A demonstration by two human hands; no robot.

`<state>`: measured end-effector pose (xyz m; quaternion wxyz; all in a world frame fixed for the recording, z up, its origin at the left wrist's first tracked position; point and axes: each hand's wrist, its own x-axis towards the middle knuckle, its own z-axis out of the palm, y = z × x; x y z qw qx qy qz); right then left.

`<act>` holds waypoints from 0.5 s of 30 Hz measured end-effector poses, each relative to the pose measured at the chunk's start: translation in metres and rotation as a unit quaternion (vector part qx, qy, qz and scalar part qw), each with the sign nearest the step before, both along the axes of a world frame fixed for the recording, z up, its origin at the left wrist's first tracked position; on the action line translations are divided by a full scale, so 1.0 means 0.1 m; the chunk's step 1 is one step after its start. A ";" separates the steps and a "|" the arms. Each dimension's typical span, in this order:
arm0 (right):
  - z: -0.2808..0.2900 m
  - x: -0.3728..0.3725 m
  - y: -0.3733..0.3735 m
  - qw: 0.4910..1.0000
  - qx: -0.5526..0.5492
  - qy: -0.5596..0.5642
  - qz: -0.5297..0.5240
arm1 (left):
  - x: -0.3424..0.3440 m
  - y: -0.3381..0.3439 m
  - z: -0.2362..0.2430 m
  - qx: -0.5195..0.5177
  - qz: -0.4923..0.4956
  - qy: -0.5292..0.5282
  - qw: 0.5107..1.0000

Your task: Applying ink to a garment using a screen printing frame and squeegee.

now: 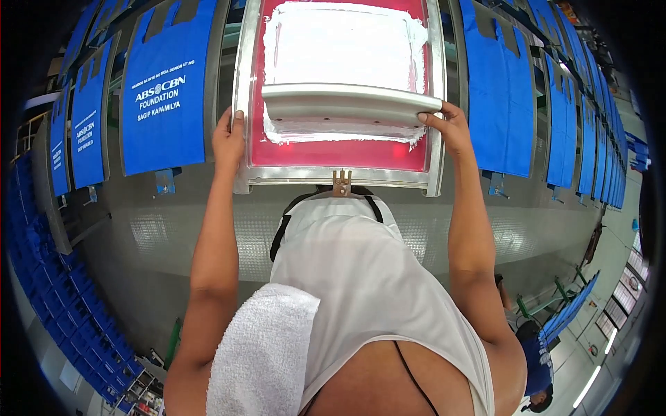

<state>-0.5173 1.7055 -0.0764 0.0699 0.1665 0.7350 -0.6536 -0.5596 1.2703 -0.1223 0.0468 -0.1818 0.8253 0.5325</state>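
A screen printing frame point(333, 175) with silver metal rails and a pink mesh point(319, 155) lies before me. Thick white ink point(333, 41) covers much of the mesh, with ragged edges. Across it lies a wide metal squeegee point(333, 104); white ink shows along its near edge. My left hand point(229, 140) is closed around the frame's left rail, thumb on top. My right hand point(449, 129) is closed at the squeegee's right end, over the right rail, its thumb pressed on the metal. Its other fingers are partly hidden. What lies under the frame is hidden.
Blue bags point(163, 90) with white print lie on boards to the left; plain blue bags point(496, 90) lie to the right. A metal hinge bracket point(341, 182) sits at the frame's near edge. Blue items fill a rack point(62, 298) at far left. Another person point(535, 360) is at lower right.
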 end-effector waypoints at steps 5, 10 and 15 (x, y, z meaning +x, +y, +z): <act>0.25 -0.02 -0.05 0.983 0.151 -0.039 0.091 | -0.03 0.03 0.32 -0.107 -0.072 0.062 0.990; 0.73 0.17 -0.43 0.857 0.449 0.069 0.241 | -0.01 0.37 1.09 -0.220 -0.340 0.291 0.867; 0.70 0.08 -0.64 0.821 0.507 0.053 0.258 | -0.46 0.76 1.37 -0.362 -0.545 0.089 0.751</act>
